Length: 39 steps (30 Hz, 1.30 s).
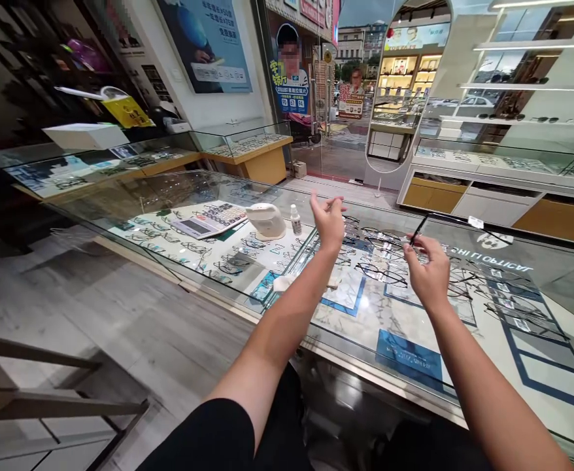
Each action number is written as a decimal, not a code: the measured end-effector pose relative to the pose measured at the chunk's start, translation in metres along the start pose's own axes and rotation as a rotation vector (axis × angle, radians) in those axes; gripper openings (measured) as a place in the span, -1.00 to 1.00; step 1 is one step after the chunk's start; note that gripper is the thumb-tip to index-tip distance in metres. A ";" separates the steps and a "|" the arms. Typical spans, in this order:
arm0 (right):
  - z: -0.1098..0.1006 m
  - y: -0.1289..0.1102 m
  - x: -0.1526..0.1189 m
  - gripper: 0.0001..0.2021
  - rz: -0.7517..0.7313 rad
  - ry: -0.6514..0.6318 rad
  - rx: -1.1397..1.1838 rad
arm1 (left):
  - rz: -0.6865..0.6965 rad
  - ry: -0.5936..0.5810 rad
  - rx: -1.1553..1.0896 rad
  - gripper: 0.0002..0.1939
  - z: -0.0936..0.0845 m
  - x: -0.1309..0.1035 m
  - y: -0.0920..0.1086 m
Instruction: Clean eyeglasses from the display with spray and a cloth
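Above the glass display case [228,297], my left hand [330,222] is raised with its fingers apart and nothing in it. My right hand [428,268] pinches a pair of dark-framed glasses [451,218] by one end, and a white tag [475,222] hangs on the frame. A small white bottle [295,220] stands on the glass left of my left hand. Beside the bottle is a white curved holder [266,221]. Under my left forearm lies a pale object [283,282], partly hidden. Rows of glasses [382,273] are seen through the glass.
A large calculator [210,219] rests on the glass at the left. Further back are other display cases [252,147], a white box [87,136] and a tall mirror [399,85]. A wooden stool [56,402] stands at the lower left. Shelves [527,120] line the right.
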State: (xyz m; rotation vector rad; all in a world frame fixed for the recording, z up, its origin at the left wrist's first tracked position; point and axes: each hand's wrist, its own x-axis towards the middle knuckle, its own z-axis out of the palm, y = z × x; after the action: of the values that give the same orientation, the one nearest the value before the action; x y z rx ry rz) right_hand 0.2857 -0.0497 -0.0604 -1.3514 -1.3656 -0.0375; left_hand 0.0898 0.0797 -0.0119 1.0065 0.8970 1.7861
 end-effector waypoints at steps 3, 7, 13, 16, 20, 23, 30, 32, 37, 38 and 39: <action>-0.002 -0.001 0.001 -0.67 -0.029 0.002 -0.020 | -0.070 0.247 -0.038 -0.13 -0.016 0.028 0.003; -0.003 0.000 0.001 -0.68 -0.044 0.007 -0.043 | -0.179 0.363 -0.064 -0.09 -0.032 0.049 -0.004; -0.003 0.000 0.002 -0.68 -0.041 -0.004 -0.027 | -0.246 0.356 -0.063 -0.12 -0.041 0.061 -0.020; -0.003 0.000 0.002 -0.68 -0.040 -0.009 -0.022 | -0.270 0.399 -0.015 -0.31 -0.042 0.065 -0.026; -0.004 -0.001 0.003 -0.67 -0.039 -0.001 -0.028 | -0.240 0.432 0.009 -0.43 -0.043 0.066 -0.027; -0.005 -0.002 0.005 -0.68 -0.041 0.018 -0.019 | -0.149 0.411 -0.014 -0.58 -0.037 0.061 -0.018; -0.008 -0.008 0.009 -0.68 -0.013 0.051 0.082 | 0.108 0.133 -0.108 -0.87 -0.010 0.023 0.011; -0.009 -0.009 0.011 -0.68 0.004 0.055 0.123 | 0.144 0.024 -0.012 -0.82 -0.003 0.007 0.015; -0.013 -0.016 0.014 -0.69 0.049 0.045 0.220 | 0.072 -0.304 0.002 -0.63 0.010 -0.027 0.017; -0.014 -0.018 0.014 -0.70 0.063 0.036 0.231 | -0.009 -0.377 -0.044 -0.60 0.012 -0.032 0.017; -0.015 -0.020 0.014 -0.70 0.076 0.025 0.240 | -0.094 -0.446 -0.088 -0.57 0.015 -0.037 0.016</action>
State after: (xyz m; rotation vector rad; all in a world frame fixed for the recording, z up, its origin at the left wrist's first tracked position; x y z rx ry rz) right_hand 0.2861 -0.0569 -0.0328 -1.1959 -1.2538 0.1556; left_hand 0.1084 0.0428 -0.0017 1.2196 0.5716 1.4279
